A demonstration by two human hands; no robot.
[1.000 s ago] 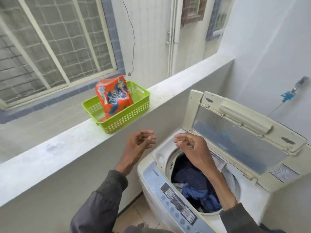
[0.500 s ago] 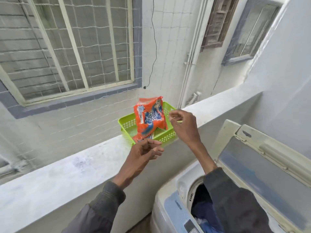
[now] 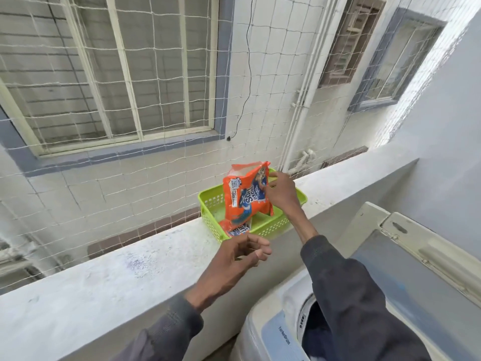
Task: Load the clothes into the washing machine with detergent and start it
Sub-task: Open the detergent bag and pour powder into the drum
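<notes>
An orange detergent packet (image 3: 244, 196) stands upright in a green plastic basket (image 3: 273, 226) just above the middle of the frame. Its long axis runs vertical, its opened top points up, and its printed face is turned to the camera. The right hand (image 3: 281, 194) grips the packet's upper right edge, fingers curled onto it. A second, smaller orange packet (image 3: 238, 230) lies low at the basket's near left corner, partly hidden behind the wall; that makes two packets and one basket. The basket sits on a white concrete ledge (image 3: 117, 277) that crosses the frame from lower left to upper right. Below the basket the left hand (image 3: 236, 259) hovers over the ledge, fingers loosely curled and holding nothing. At lower right is one top-loading washing machine (image 3: 270, 324) with its lid (image 3: 416, 269) raised and dark clothes (image 3: 315, 332) showing in the drum. Beyond the ledge a string net (image 3: 161, 162) hangs before a tiled wall with a barred window (image 3: 112, 66) at upper left.
</notes>
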